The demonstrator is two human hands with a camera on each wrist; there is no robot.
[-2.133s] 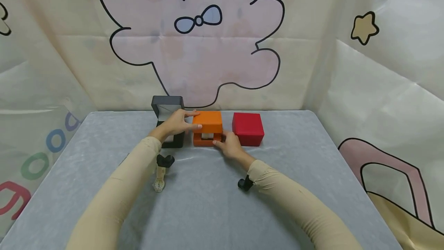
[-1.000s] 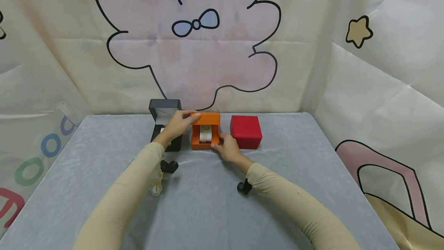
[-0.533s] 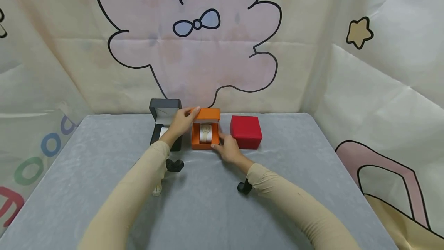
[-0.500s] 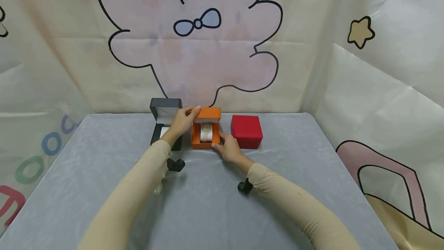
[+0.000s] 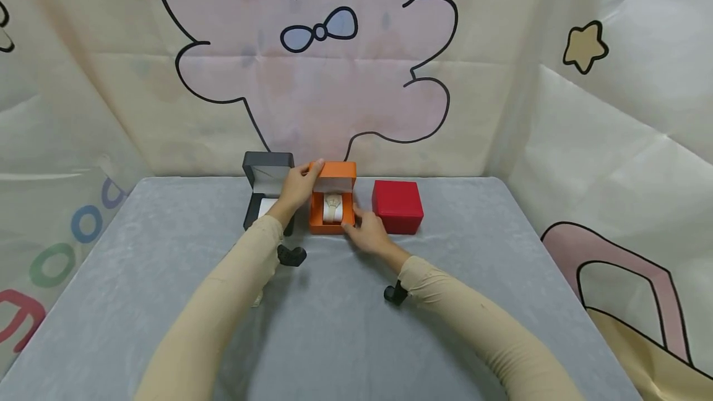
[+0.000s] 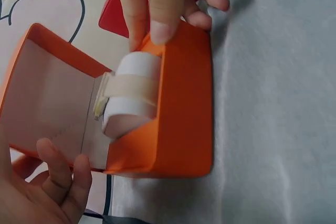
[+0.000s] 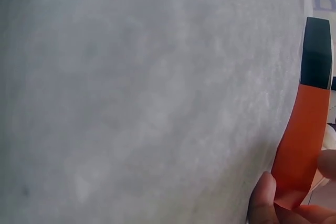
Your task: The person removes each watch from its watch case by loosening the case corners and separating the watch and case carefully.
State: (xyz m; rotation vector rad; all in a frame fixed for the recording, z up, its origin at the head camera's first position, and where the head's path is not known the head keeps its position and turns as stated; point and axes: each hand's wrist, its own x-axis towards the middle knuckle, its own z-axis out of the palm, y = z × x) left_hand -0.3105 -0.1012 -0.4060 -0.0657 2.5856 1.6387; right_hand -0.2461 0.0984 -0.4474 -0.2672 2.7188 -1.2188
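Note:
An orange watch box (image 5: 316, 228) stands near the table's back edge, its lid (image 5: 341, 169) raised. Inside, a pale-strapped watch (image 5: 333, 203) is wrapped round a white cushion (image 6: 136, 69). My left hand (image 5: 297, 189) holds the lid at its left side; in the left wrist view its curled fingers (image 6: 79, 184) lie at the lid's edge. My right hand (image 5: 367, 234) grips the base at its front right corner. The right wrist view shows the orange base (image 7: 302, 145) between its thumb and fingers.
An open dark grey box (image 5: 269, 159) with a white cushion (image 5: 266, 206) stands left, partly behind my left hand. A closed red box (image 5: 398, 206) is close on the right. Part of another watch (image 5: 258, 299) shows beside my left sleeve. Grey cloth (image 5: 345, 327) covers the table.
The orange lid has swung up and back with my left hand, which moved slightly right, uncovering the watch inside. My right hand stays at the base.

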